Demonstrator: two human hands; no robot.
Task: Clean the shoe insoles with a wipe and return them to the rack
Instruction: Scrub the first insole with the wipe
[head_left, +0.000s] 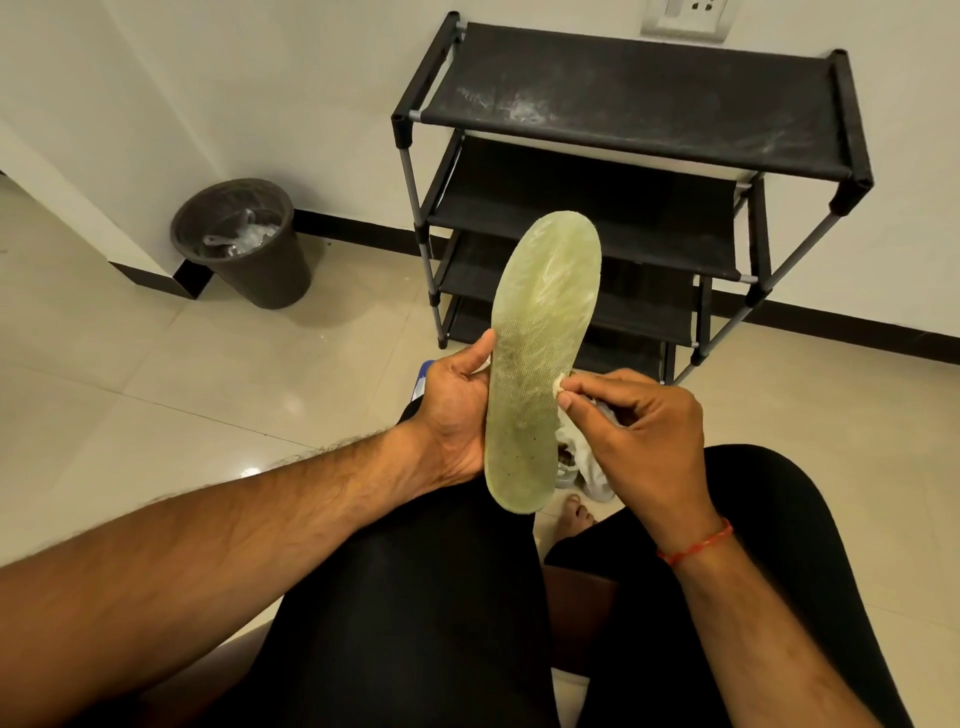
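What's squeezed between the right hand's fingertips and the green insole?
A small white wipe, pinched by the right hand against the edge of the insole, which the left hand holds. The head view shows it.

- The left hand (457, 410) has its fingers hidden behind the insole (540, 353).
- The wipe (560, 385), probably the white bit at the right hand (639, 426), is mostly covered.
- The far wall socket (685, 15) is cut off at the top.

mesh-textured insole (540, 358), glossy tile floor (156, 364)
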